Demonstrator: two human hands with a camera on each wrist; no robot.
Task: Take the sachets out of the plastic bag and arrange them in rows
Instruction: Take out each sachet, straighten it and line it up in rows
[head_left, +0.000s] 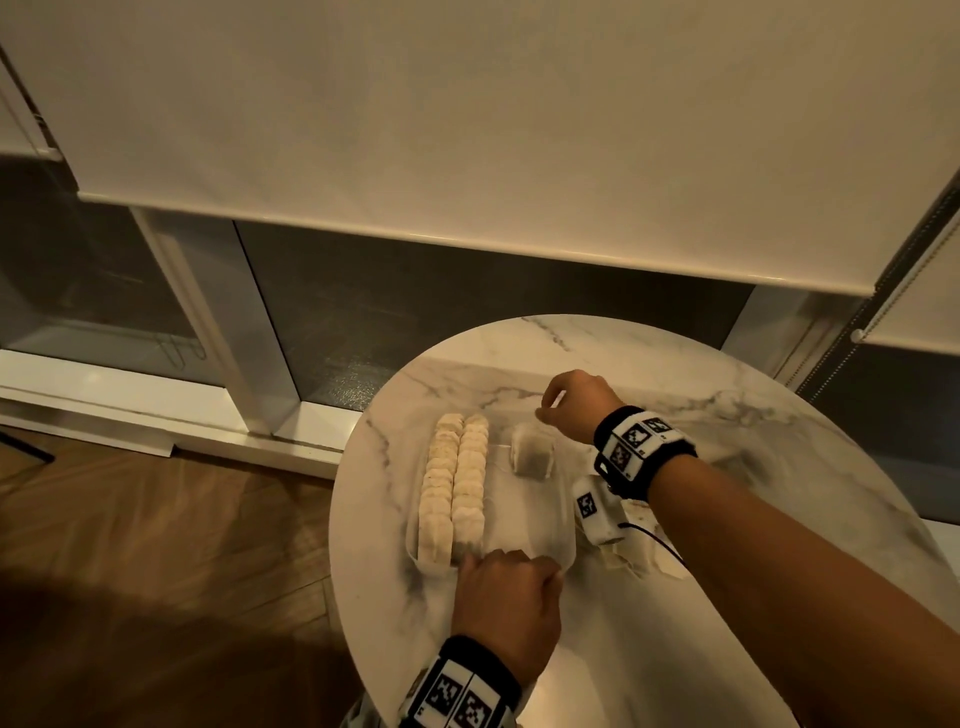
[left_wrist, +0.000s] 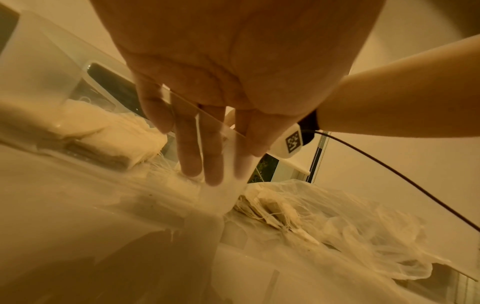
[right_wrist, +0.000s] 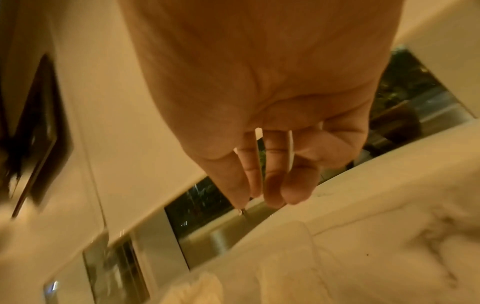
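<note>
No words, brand names or numbers can be read anywhere; the only signs are black-and-white square coded markers; two sit side by side on the left wristband (head_left: 460, 693); several more cover the right wristband (head_left: 640, 446); one stands on the small white block (head_left: 594, 512) hanging under the right wrist, and the left wrist view shows that same block (left_wrist: 288, 142) with its single marker facing the camera; the patterns are blocky codes, not letters; the sachets (head_left: 457, 488) show no print that can be made out, and their tags are too small and blurred to tell.
</note>
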